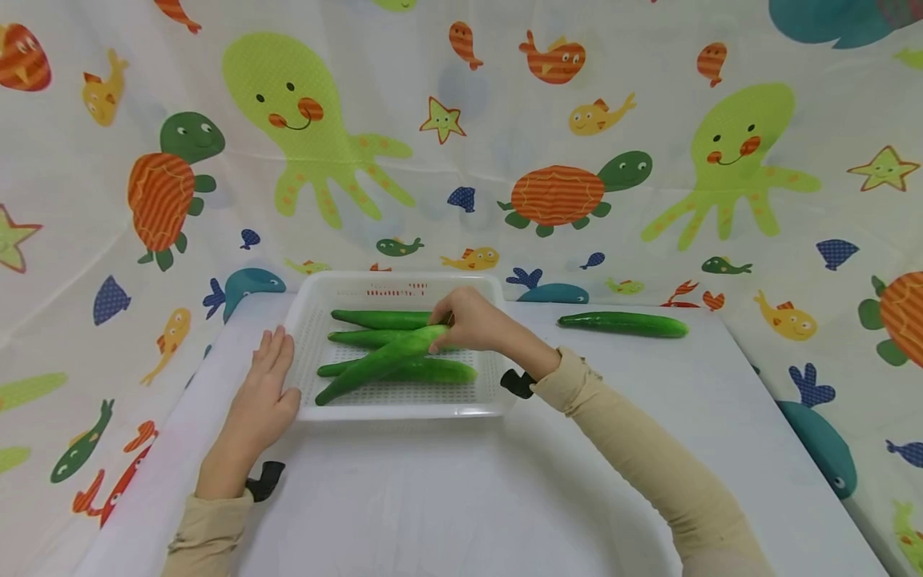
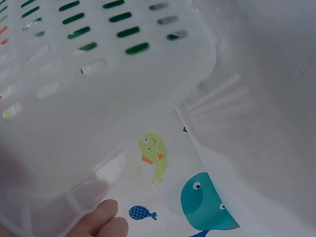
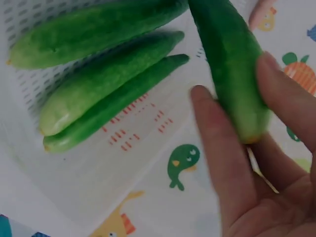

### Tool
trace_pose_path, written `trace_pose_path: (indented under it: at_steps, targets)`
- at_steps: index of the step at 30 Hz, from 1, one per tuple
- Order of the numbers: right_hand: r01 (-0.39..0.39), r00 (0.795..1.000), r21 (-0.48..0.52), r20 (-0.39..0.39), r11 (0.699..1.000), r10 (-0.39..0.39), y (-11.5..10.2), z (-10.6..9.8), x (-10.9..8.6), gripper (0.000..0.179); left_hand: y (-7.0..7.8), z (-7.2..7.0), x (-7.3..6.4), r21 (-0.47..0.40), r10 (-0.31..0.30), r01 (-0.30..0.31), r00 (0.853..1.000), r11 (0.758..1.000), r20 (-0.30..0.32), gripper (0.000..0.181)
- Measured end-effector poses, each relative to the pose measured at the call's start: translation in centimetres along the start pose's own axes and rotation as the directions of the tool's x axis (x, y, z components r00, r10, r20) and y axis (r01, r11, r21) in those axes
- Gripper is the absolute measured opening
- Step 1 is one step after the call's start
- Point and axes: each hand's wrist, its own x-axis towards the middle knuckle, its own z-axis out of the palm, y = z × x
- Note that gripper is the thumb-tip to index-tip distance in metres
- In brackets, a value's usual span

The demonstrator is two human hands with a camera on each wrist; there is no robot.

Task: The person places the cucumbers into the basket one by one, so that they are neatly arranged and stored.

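- Right hand (image 1: pixel 470 322) pinches a cucumber (image 1: pixel 382 363) by one end above the basket (image 1: pixel 400 412); a slack pinch could drop it.
- Left hand (image 1: pixel 261 391): fingers straight, at basket's left rim.

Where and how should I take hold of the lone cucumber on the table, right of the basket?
Probably at mid-length, from above and slightly from the near side, pinching across its width. The lone cucumber is long and slender, lies flat running left to right on the table with no other cucumber against it, and the printed cloth rises behind it.
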Motion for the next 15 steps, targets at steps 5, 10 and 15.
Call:
trace_pose_path:
  at_steps: [5,10,15]
  targets:
    - [-0.137,0.984,-0.135,0.095,0.981,0.151,0.2,0.1,0.2,0.031,-0.1,0.0,-0.1,0.002,0.002,-0.002,1.000,1.000,0.002,0.072]
    - [-0.259,0.931,-0.234,0.197,0.937,0.307,0.7,1.0,0.7,0.021,-0.1,0.0,-0.1,-0.001,0.002,-0.002,1.000,1.000,0.001,0.072]
    - [-0.303,0.862,-0.277,0.328,0.912,0.386,1.3,1.9,1.4,0.011,0.0,0.1,0.0,-0.002,-0.004,0.004,1.000,1.000,0.005,0.072]
